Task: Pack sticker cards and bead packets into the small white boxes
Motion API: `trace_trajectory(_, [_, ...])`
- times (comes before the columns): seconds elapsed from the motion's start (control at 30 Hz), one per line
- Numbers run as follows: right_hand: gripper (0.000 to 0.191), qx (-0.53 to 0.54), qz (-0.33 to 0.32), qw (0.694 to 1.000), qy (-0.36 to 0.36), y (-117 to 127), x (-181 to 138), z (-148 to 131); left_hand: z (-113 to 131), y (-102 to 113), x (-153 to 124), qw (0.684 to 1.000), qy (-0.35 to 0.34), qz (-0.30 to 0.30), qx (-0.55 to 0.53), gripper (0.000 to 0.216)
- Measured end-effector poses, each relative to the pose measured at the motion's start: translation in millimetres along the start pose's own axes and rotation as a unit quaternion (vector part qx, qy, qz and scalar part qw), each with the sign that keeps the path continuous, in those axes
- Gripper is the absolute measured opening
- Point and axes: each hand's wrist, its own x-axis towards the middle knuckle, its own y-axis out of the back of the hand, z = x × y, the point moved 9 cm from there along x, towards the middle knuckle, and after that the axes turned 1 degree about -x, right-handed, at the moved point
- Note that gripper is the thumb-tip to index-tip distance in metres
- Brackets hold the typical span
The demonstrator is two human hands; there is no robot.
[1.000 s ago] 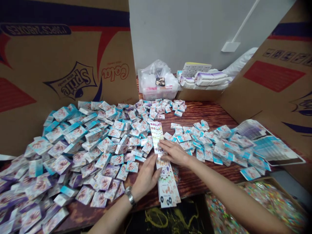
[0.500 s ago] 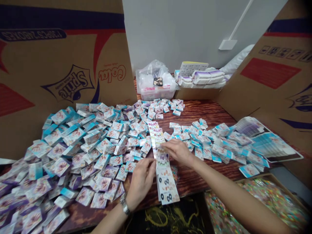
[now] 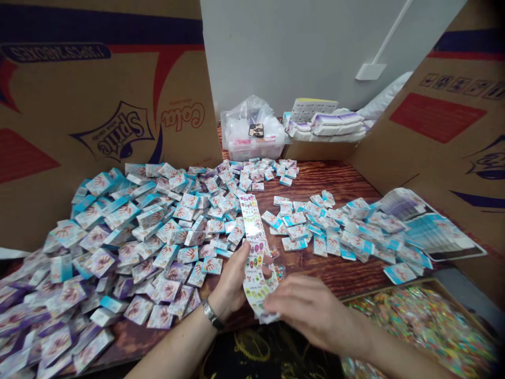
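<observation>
A long strip of nail stickers (image 3: 254,268), printed with rows of small coloured designs, is gripped at its left edge by my left hand (image 3: 232,279), thumb on top. The strip curves down towards me, and my right hand (image 3: 311,310) has its fingers closed at the lower end. Farther up, another sticker strip (image 3: 253,223) reaches away over the table; where it ends under my hands is hidden. A small clear packet with coloured bits (image 3: 280,272) lies partly covered beside the strips. Many small printed boxes (image 3: 191,226) are heaped left of my hands.
More little boxes (image 3: 333,226) spread over the right of the table (image 3: 327,176), near a stack of flat printed cards (image 3: 434,231). Tall cartons (image 3: 51,105) flank both sides. A plastic tub (image 3: 254,150) stands behind. Below right is a carton of colourful packets (image 3: 418,321).
My right hand has come down from the strip's upper part to its lower end. The lower strip now curves and shows different designs. My left hand has its thumb over the strip.
</observation>
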Motion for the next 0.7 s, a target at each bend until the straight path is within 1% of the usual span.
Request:
trace_trajectory(0.07, [0.028,0.014,0.070,0.995,-0.063,13.7,3.1,22.7,8.0,-1.9,-4.1,0.994,-0.068,-0.019,0.080,0.054])
trace_trajectory(0.1, [0.025,0.017,0.101,0.990,-0.094,19.6,4.8,35.0,13.5,-4.9,-8.1,0.986,-0.106,-0.038,0.127,0.055])
trace_trajectory(0.17, [0.021,0.020,0.140,0.980,-0.137,25.4,9.7,56.3,21.6,-13.1,-18.3,0.956,-0.165,-0.083,0.229,0.049])
trace_trajectory(0.23, [0.019,0.019,0.154,0.975,-0.156,25.2,16.4,71.2,23.6,-17.5,-26.7,0.926,-0.183,-0.110,0.312,0.040])
trace_trajectory(0.27, [0.018,0.013,0.159,0.974,-0.162,24.6,19.5,76.5,22.0,-17.3,-28.7,0.920,-0.173,-0.114,0.334,0.039])
trace_trajectory(0.3, [0.018,0.005,0.164,0.972,-0.166,24.1,22.0,80.5,18.8,-15.8,-29.2,0.922,-0.152,-0.114,0.338,0.038])
trace_trajectory(0.33, [0.018,-0.005,0.171,0.971,-0.169,24.0,23.5,82.9,14.8,-13.4,-28.5,0.931,-0.125,-0.109,0.324,0.038])
trace_trajectory(0.4, [0.019,-0.035,0.192,0.968,-0.159,25.4,23.5,80.5,7.2,-8.0,-25.2,0.960,-0.079,-0.089,0.255,0.036])
trace_trajectory(0.47, [0.021,-0.087,0.207,0.969,-0.099,24.2,21.1,64.1,0.1,-3.5,-20.8,0.985,-0.042,-0.065,0.153,0.033])
trace_trajectory(0.53, [0.023,-0.151,0.183,0.971,-0.014,12.7,17.0,40.9,-4.3,-2.2,-17.4,0.997,-0.022,-0.055,0.054,0.028])
trace_trajectory(0.6, [0.025,-0.208,0.139,0.967,0.042,-4.5,11.1,24.8,-4.2,-6.9,-16.4,0.997,-0.018,-0.081,-0.010,0.031])
trace_trajectory(0.67, [0.026,-0.249,0.114,0.960,0.053,-16.7,5.7,20.1,-1.1,-13.9,-17.5,0.991,-0.022,-0.123,-0.043,0.038])
trace_trajectory(0.7, [0.026,-0.264,0.114,0.956,0.056,-19.9,3.5,19.1,-0.3,-16.5,-18.1,0.989,-0.017,-0.139,-0.055,0.040])
